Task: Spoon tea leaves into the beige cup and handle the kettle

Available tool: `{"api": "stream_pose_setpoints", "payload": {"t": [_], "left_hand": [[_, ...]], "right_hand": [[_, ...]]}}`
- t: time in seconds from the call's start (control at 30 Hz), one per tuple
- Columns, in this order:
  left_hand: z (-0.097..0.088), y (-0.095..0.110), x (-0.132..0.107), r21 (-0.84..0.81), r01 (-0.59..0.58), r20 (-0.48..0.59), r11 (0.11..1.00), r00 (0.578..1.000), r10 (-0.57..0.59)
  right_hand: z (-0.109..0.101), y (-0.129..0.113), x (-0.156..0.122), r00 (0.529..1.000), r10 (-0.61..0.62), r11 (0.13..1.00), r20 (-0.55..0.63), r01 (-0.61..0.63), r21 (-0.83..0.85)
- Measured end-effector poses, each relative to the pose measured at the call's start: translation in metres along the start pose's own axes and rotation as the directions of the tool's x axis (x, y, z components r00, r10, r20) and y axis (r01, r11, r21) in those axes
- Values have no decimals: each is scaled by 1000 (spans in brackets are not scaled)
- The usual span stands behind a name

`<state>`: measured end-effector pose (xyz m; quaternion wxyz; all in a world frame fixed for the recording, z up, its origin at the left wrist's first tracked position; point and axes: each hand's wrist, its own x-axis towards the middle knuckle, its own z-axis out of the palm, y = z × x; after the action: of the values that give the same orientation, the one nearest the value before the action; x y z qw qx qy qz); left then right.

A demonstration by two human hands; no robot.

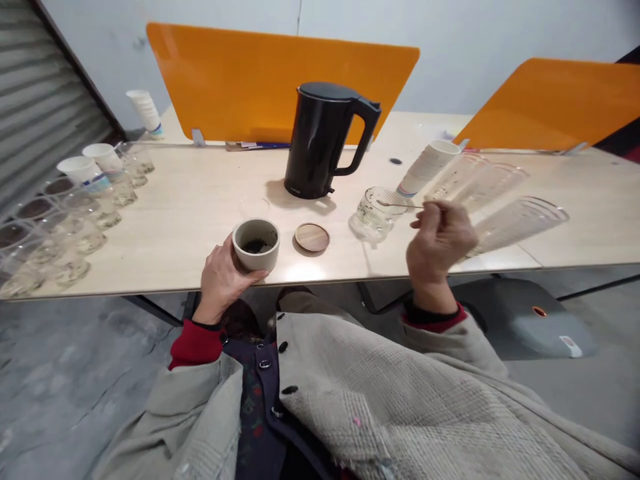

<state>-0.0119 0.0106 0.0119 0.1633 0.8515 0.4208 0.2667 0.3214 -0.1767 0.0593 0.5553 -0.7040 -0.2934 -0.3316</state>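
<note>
My left hand (223, 280) is wrapped round a pale ceramic jar (257, 259), tilting it so that dark loose tea leaves (257, 246) show inside. In the fingers of my right hand (440, 241) is a thin small spoon (403, 205). Its tip is over a ribbed clear glass (374, 215), which has dark bits on its inner wall. Between the jar and the glass lies a round wooden lid (312, 237). A black electric kettle (320, 143) stands behind the lid, its handle to the right.
Several clear cups (83, 233) and white paper cups (79, 171) crowd the table's left end. Stacked paper cups (429, 168) and clear cup stacks (520, 227) lie to the right. Orange dividers (240, 80) line the back. A grey stool (525, 313) is below the table.
</note>
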Motion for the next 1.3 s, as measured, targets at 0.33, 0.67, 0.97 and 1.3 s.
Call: {"api": "stream_pose_setpoints", "payload": {"t": [0.33,0.67,0.97,1.3], "left_hand": [[7,-7,-7,17,-81,-5,997,997,82],[12,-8,-11,0,-109,-42,994,993,109],[13,-7,-14,17,-133,-71,991,988,133],[13,-2,-15,13,-116,-71,993,991,117]], "right_hand": [[-4,-105,-22,947,-236,836,220,83,543],[27,-129,-37,698,-511,792,502,154,591],[27,-123,-40,660,-598,758,454,283,587],[41,-123,-43,425,-695,714,580,315,625]]}}
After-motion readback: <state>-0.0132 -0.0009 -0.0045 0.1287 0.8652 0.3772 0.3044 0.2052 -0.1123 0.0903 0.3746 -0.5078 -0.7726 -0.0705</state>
